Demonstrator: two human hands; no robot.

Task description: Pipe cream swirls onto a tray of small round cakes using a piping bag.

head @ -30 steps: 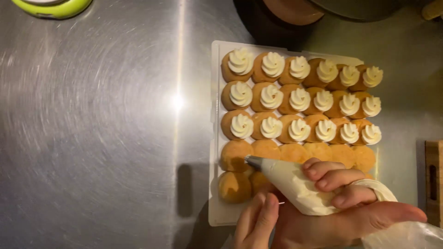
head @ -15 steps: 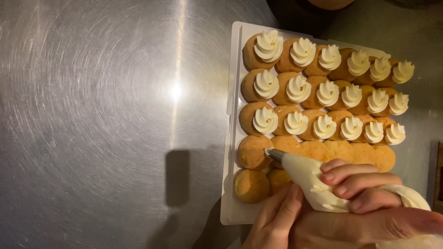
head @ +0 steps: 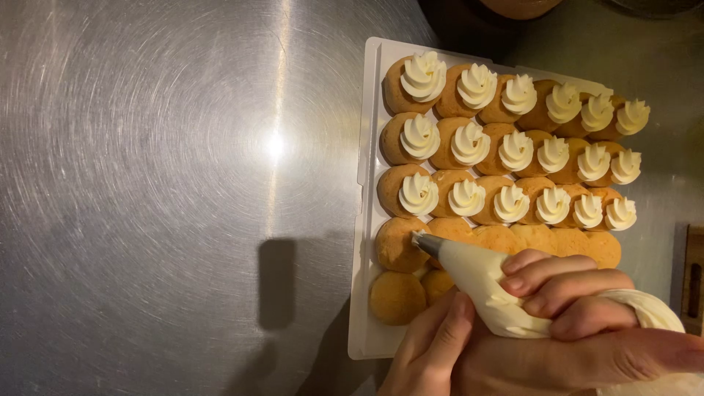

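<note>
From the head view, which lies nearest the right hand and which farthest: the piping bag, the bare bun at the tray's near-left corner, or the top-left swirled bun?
1. Piping bag, gripped in the right hand.
2. Bare bun, just left of the hand.
3. Top-left swirled bun, at the tray's far corner.

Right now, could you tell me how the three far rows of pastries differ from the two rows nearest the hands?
The far three rows each carry a white cream swirl; the near two rows are bare and golden. The far rows lie fully in view; the near rows are partly covered by the piping bag and the right hand. Both sets are round, similar in size, on one white tray.
</note>
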